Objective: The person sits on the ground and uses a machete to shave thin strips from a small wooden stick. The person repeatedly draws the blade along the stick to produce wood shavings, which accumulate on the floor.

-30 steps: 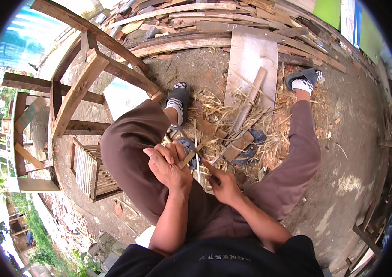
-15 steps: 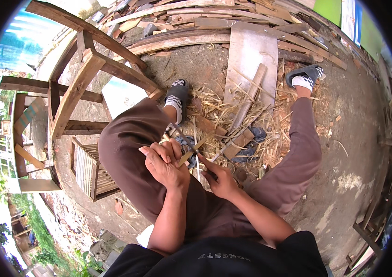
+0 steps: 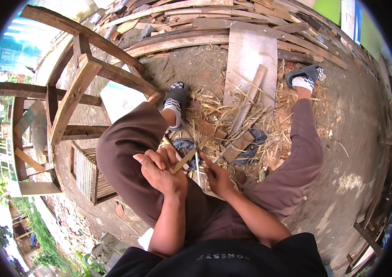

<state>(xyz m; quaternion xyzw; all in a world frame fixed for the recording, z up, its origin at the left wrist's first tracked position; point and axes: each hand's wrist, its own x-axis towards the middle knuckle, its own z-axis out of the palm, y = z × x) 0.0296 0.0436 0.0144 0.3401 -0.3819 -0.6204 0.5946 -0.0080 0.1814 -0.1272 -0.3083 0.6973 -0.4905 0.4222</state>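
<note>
Fingers closed, my left hand (image 3: 162, 171) grips a flat yellowish bamboo strip (image 3: 186, 159) in front of my left knee. The strip slants up and to the right from that hand. My right hand (image 3: 219, 179) is closed round a dark-handled knife (image 3: 201, 155), just right of the strip. Motion blurs the blade, which crosses the strip near its far end; I cannot tell whether it touches. Between my hands a thin pale sliver (image 3: 197, 167) points downward. Thin curled shavings (image 3: 214, 108) cover the ground between my feet.
A wooden frame (image 3: 73, 94) stands at the left, with a slatted wooden piece (image 3: 86, 173) beside it. Ahead lies a pale board (image 3: 251, 51) with a wooden stick (image 3: 251, 94) across it. Stacked planks (image 3: 177, 41) lie at the back. Dark cloth (image 3: 246, 154) lies among the shavings.
The knife blade has swung from pointing up and left over the strip to a blurred place near the strip's far end. Both hands have shifted slightly left.
</note>
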